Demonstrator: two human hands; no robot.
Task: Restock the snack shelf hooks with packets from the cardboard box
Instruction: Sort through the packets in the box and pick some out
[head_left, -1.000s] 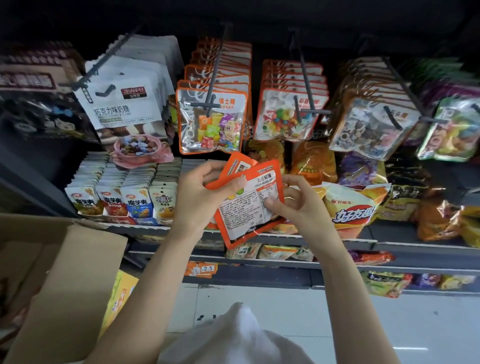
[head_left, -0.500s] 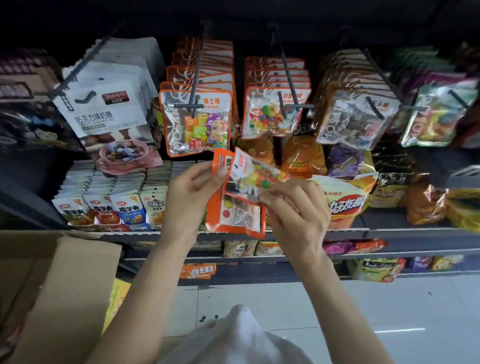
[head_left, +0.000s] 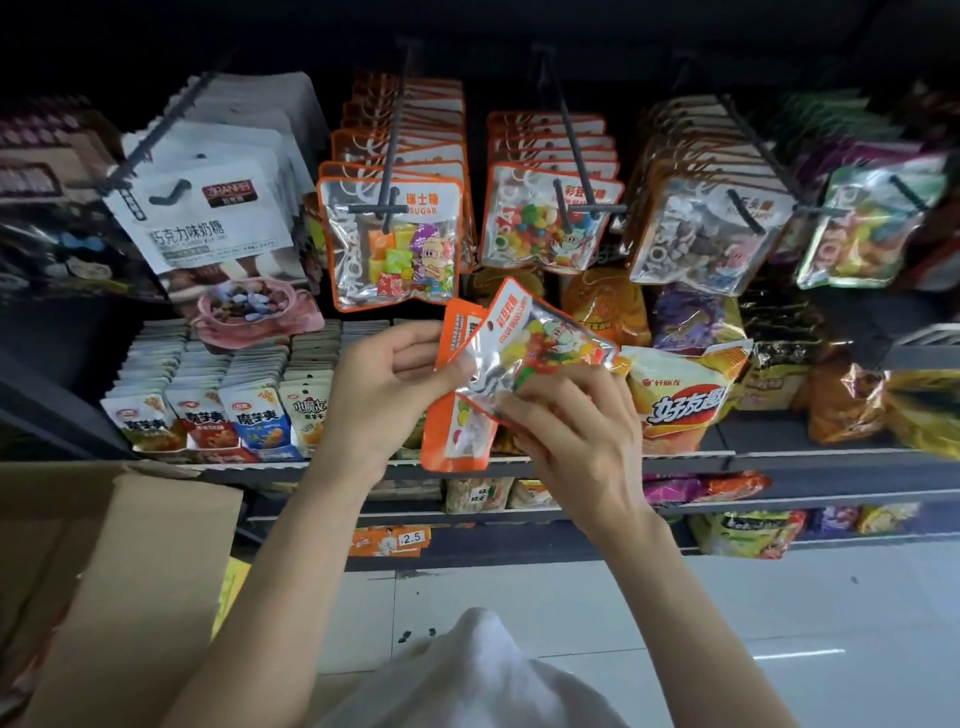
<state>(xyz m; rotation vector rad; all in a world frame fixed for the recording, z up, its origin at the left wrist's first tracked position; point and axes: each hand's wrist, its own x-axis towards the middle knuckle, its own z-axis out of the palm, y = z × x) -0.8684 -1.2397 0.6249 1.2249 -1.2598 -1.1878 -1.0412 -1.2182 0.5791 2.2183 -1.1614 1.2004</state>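
Below the jellybean hook (head_left: 569, 156), my left hand (head_left: 379, 400) and right hand (head_left: 571, 436) are gripping orange candy packets (head_left: 524, 353); the cardboard box (head_left: 119, 571) is possibly holding more.

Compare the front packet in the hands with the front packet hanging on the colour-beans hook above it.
The held packet is tilted and gripped by both hands, left hand and right hand; the hanging packet hangs upright on its hook. The held one fronts a second packet; the hanging one fronts a full row. Both are orange-edged, clear, holding coloured beans.
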